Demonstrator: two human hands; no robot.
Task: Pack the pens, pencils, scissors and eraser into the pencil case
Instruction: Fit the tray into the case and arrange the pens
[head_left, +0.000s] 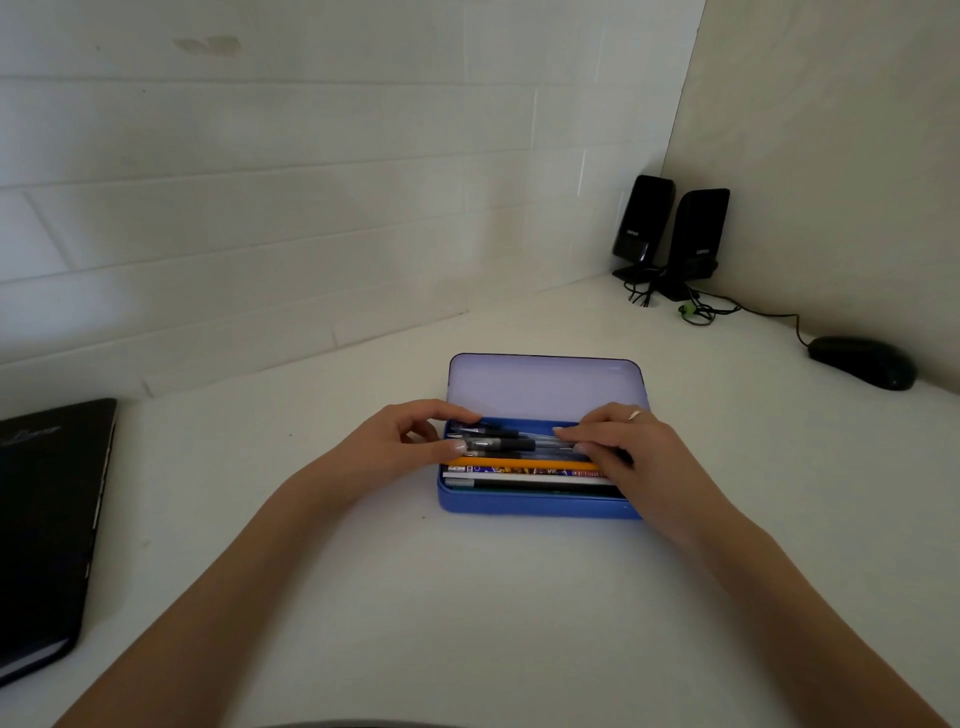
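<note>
Both hands (395, 441) (618, 447) pinched the ends of clear pens (511, 441) inside the open blue pencil case (535, 501) mid-bench; they'd be light, slick, rigid, best gripped by the barrels.

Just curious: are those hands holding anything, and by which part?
Both hold a clear pen over the open pencil case: left hand pinches its capped end, right hand the other end.
</note>
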